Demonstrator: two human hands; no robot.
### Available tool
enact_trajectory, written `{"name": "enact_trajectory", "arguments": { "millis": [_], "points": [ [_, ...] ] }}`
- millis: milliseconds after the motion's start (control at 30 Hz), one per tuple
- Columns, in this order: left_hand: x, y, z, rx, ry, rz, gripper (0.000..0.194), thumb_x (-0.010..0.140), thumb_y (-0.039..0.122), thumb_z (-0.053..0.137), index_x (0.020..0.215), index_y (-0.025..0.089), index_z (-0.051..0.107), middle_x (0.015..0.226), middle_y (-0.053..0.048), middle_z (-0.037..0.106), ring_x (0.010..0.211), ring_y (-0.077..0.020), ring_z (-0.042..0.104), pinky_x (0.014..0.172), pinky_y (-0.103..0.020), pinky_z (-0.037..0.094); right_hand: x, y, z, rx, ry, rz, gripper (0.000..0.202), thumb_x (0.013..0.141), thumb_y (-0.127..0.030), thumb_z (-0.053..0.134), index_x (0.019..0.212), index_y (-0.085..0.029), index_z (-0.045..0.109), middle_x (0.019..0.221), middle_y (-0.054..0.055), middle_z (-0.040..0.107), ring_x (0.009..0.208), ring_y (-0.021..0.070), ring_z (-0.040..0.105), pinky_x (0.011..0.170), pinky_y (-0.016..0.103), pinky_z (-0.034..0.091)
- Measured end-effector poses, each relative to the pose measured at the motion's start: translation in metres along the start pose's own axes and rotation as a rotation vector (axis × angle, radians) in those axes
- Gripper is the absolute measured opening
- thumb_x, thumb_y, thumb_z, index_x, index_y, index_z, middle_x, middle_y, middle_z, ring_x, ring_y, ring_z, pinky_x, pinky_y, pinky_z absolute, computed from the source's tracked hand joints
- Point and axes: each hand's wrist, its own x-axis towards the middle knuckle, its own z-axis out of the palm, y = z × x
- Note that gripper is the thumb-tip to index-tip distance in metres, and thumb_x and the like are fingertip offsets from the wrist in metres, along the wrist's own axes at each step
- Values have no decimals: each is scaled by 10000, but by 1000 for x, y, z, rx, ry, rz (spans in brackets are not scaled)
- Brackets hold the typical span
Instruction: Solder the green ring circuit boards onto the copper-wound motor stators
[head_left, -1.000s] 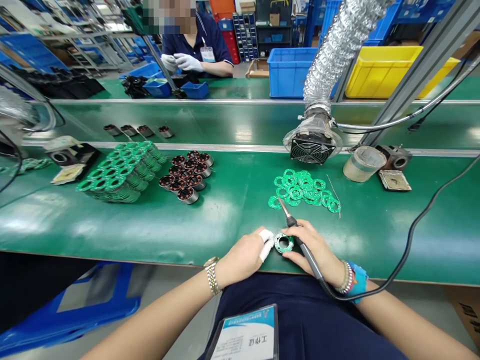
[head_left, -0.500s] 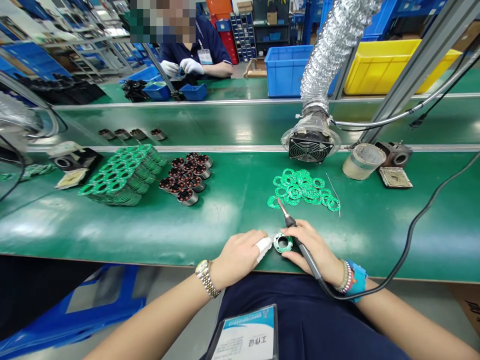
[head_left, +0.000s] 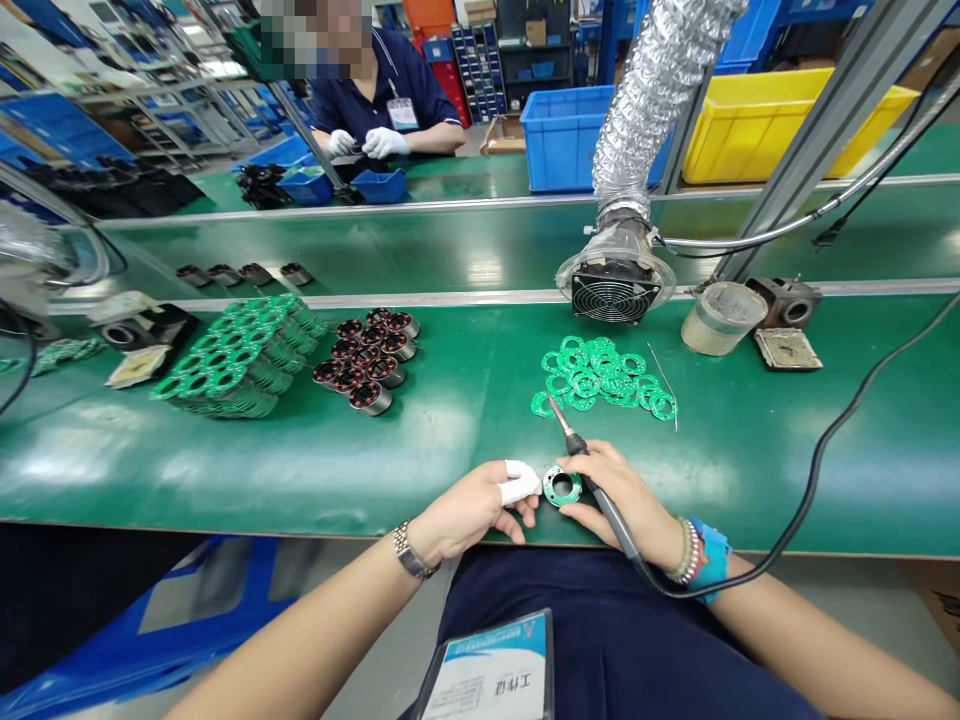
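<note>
In my right hand (head_left: 626, 495) I hold a soldering iron (head_left: 611, 510), its tip pointing up and away toward loose boards. The thumb and fingers of that hand also grip a green ring-shaped circuit board (head_left: 574, 494) at its right side; a silvery edge shows around it. My left hand (head_left: 480, 505) is closed at the board's left edge, white coverings on its thumb and index finger pressed together. Whatever they may pinch is hidden. Beyond the iron's tip lies a loose pile of ring circuit boards (head_left: 600, 375), with a thin strand of solder wire (head_left: 663, 380) beside it.
Copper-wound motor stators (head_left: 371, 398) stand in a group left of centre, next to stacked green boards (head_left: 225, 355). A fan on a foil duct (head_left: 615, 295) hangs behind the pile. At right are a tub (head_left: 724, 320) and iron stand (head_left: 787, 305). A gloved co-worker (head_left: 390, 100) sits opposite.
My left hand has rolled over, so its white-covered thumb and index and its curled lower fingers now show. My right hand keeps the iron and board nearly still; the view shifted slightly.
</note>
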Motion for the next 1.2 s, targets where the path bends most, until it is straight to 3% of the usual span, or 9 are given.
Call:
{"name": "enact_trajectory", "arguments": {
  "millis": [167, 333, 533, 700, 967, 1100, 1200],
  "points": [
    [6, -7, 3, 13, 14, 36, 340, 650, 412, 701, 727, 130, 526, 634, 18, 509, 537, -77, 519, 463, -196, 481, 0, 1, 1, 3, 2, -1, 346, 808, -268, 602, 1124, -221, 470, 1014, 70, 605, 1010, 226, 501, 860, 393, 455],
    [11, -11, 14, 156, 100, 69, 269, 732, 377, 619, 748, 146, 483, 550, 35, 504, 475, -84, 515, 456, -212, 475, -1, 0, 1, 18, -15, -3, 342, 814, -264, 596, 1128, -220, 468, 1022, 70, 602, 1024, 224, 495, 871, 392, 454],
    [9, -16, 10, 93, 141, 267, 311, 752, 335, 626, 976, 168, 491, 795, -8, 584, 647, -109, 597, 598, -244, 505, 7, 2, -6, 88, -75, -4, 379, 816, -237, 594, 1170, -209, 462, 1095, 90, 576, 1046, 207, 523, 890, 363, 466],
    [6, -28, 12, 156, 260, 311, 176, 787, 312, 575, 779, 147, 513, 691, -13, 620, 667, -124, 614, 693, -264, 500, 5, -2, -10, 81, -41, -15, 410, 819, -188, 578, 1198, -207, 422, 1164, 101, 565, 1063, 202, 545, 910, 358, 465],
    [5, -30, 12, 266, 181, 289, 183, 812, 326, 527, 812, 143, 541, 694, -30, 618, 629, -131, 616, 640, -273, 516, -2, -6, -1, 31, 2, 13, 302, 843, -194, 552, 1133, -217, 471, 1010, 78, 595, 913, 185, 579, 790, 321, 502],
    [8, -24, 9, 144, 97, 217, 203, 833, 322, 463, 726, 151, 484, 638, 0, 540, 549, -119, 579, 546, -273, 522, -2, -3, 0, 24, 16, 13, 307, 843, -200, 557, 1137, -218, 472, 1018, 76, 595, 943, 191, 561, 809, 333, 495],
    [5, -22, 5, 403, 102, 301, 209, 868, 325, 411, 788, 154, 500, 653, -7, 549, 560, -126, 576, 565, -287, 525, -3, -2, 1, 19, 27, 3, 316, 839, -201, 565, 1141, -212, 471, 1038, 77, 599, 977, 192, 544, 835, 336, 486]
  ]
}}
